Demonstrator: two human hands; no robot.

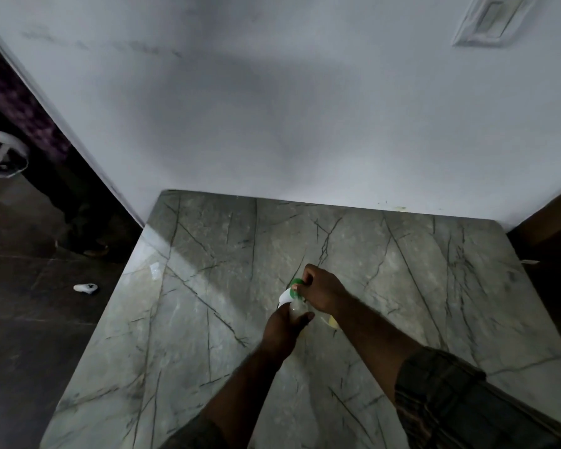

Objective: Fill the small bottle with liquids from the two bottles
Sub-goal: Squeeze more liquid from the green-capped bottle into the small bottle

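Note:
A clear plastic bottle (296, 308) with a white label and a green cap (296, 283) stands near the middle of the marble table (208, 319). My left hand (284, 328) is wrapped around the bottle's lower body. My right hand (321, 291) grips the green cap from above and the right. Just behind my right wrist a pale yellowish object (333, 321) shows partly on the table; I cannot tell what it is. No other bottle is visible.
A plain white wall (272, 108) rises at the table's far edge. Dark floor lies to the left, with a small white object (85, 288) on it. A brown wooden piece (551, 222) stands at the right edge.

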